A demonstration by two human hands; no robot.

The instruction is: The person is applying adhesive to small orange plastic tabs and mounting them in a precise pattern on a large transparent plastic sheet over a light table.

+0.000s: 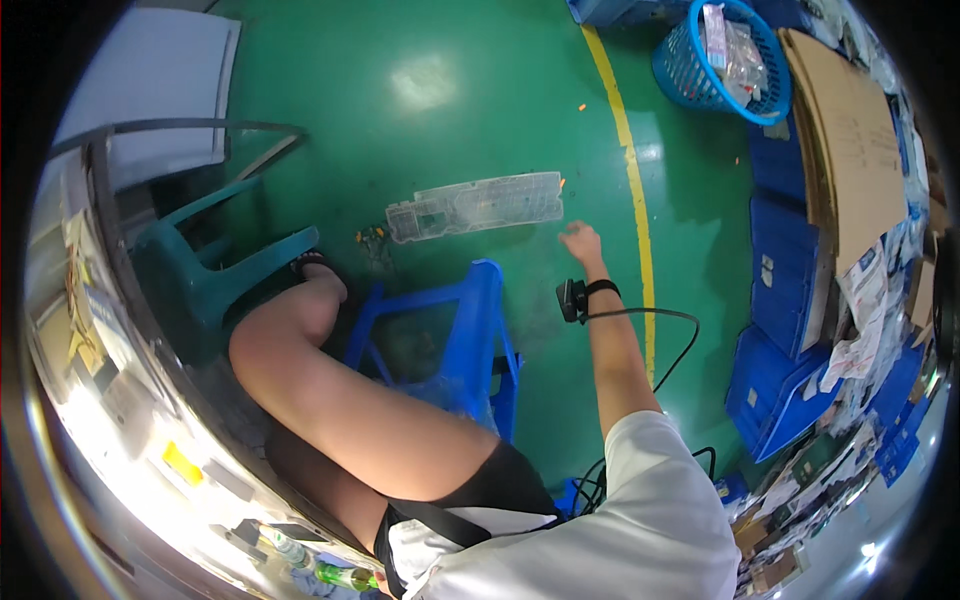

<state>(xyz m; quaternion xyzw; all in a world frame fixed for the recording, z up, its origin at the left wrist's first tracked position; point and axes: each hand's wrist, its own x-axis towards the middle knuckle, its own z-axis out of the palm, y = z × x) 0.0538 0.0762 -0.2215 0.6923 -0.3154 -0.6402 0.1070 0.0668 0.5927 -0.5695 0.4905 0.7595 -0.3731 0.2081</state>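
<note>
My right hand (580, 241) reaches down toward the green floor, its fingers apart and holding nothing that I can see. Just past the fingertips lies a long clear plastic tray (490, 205) with moulded compartments. Hand and tray look slightly apart. Small orange-and-dark pieces (373, 236) are scattered at the tray's left end. Strapped to my right wrist is a small black camera (572, 300) with a cable. Of my left hand only a bit of skin (382, 584) shows at the lower edge, beside a green bottle (345, 577); its fingers are hidden.
A blue plastic stool (470, 310) stands between my leg and the tray. At left are a green plastic chair (185, 265) and a brightly lit, cluttered workbench (150, 440). Blue crates (780, 270), cardboard (850, 140) and a blue basket (690, 75) line the right, beyond a yellow floor line (640, 220).
</note>
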